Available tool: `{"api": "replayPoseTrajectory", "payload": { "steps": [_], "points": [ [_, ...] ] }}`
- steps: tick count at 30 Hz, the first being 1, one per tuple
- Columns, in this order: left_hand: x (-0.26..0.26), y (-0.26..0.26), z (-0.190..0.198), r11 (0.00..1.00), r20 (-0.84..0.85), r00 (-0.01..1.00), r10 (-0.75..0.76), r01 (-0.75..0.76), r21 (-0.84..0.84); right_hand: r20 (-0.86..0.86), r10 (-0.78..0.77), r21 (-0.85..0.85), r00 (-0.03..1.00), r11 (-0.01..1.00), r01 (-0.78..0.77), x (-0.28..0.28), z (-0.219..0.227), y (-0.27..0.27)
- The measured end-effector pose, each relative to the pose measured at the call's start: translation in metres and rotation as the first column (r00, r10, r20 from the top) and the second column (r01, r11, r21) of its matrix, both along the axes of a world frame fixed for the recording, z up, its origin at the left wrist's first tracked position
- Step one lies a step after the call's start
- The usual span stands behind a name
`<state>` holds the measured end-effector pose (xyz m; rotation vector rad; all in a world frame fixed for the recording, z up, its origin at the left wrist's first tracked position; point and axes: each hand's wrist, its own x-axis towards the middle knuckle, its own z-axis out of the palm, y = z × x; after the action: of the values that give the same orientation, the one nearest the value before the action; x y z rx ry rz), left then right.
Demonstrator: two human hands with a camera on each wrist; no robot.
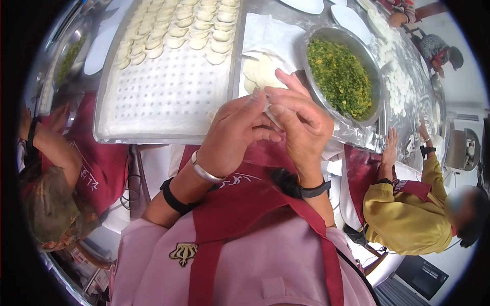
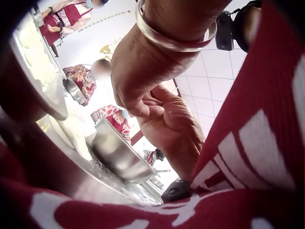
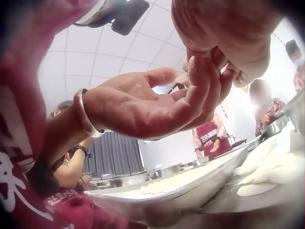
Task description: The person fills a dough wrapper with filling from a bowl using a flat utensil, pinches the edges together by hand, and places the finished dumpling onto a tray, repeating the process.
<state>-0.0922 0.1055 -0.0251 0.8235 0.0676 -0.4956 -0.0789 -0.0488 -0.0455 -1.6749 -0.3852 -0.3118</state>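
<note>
Both hands meet over the table's near edge, in front of the apron. Between their fingertips they pinch a small piece of white dough (image 3: 182, 78), mostly covered by the fingers; it looks like a folded dumpling. My left hand (image 1: 229, 127) wears a silver bangle and curls in from the left. From the right, my right hand (image 1: 306, 120) presses its thumb and fingers against the same dough. Just beyond the hands lie round dumpling wrappers (image 1: 265, 70). A steel bowl (image 1: 378, 76) of chopped green and yellow filling (image 1: 339, 76) stands right of them.
On the left a large metal tray (image 1: 158, 137) holds rows of shaped dumplings (image 1: 196, 25) at its far end. A white cloth (image 1: 270, 33) lies behind the wrappers. Other people work at both sides, one in a yellow top (image 1: 403, 217). White plates (image 1: 352, 23) sit farther back.
</note>
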Motion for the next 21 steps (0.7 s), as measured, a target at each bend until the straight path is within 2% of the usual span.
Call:
{"api": "replayPoseTrajectory", "payload": {
  "steps": [2, 5, 9, 12, 14, 15, 17, 19, 21],
  "points": [
    [0.001, 0.0, -0.001, 1.0, -0.013, 1.0, 0.015, -0.015, -0.001, -0.084, 0.043, 0.059, 0.996, 0.998, -0.038, -0.001, 0.004, 0.002],
    [-0.001, 0.002, -0.003, 1.0, -0.001, 1.0, -0.005, 0.005, -0.006, -0.145, 0.055, 0.049, 0.988, 0.998, -0.049, -0.004, 0.011, 0.006],
    [-0.003, 0.001, -0.009, 0.997, 0.02, 0.998, -0.052, 0.051, 0.061, -0.104, 0.142, -0.039, 0.984, 0.988, -0.147, -0.004, 0.001, -0.001],
    [-0.003, 0.001, -0.012, 0.998, 0.016, 0.998, -0.057, 0.057, 0.015, -0.075, 0.158, -0.122, 0.985, 0.979, -0.166, 0.0, -0.005, -0.004],
    [-0.003, 0.006, -0.023, 0.993, 0.077, 0.994, -0.081, 0.073, 0.096, -0.068, 0.165, -0.157, 0.984, 0.972, -0.174, 0.0, -0.011, -0.005],
    [-0.002, 0.007, -0.024, 0.987, 0.104, 0.99, -0.097, 0.082, 0.135, -0.115, 0.113, -0.146, 0.987, 0.981, -0.129, -0.001, -0.008, -0.002],
    [-0.002, 0.008, -0.02, 0.978, 0.242, 0.969, -0.052, 0.0, 0.209, -0.221, 0.001, -0.134, 0.975, 0.99, -0.031, -0.009, 0.003, 0.003],
    [-0.002, 0.005, -0.016, 0.992, 0.232, 0.972, -0.024, -0.006, 0.128, -0.202, -0.015, -0.124, 0.979, 0.992, -0.01, -0.012, 0.004, 0.002],
    [-0.001, 0.003, -0.015, 0.996, 0.081, 0.997, -0.016, 0.024, -0.091, -0.141, -0.033, -0.13, 0.989, 0.991, 0.014, -0.011, 0.002, 0.002]
  ]
}}
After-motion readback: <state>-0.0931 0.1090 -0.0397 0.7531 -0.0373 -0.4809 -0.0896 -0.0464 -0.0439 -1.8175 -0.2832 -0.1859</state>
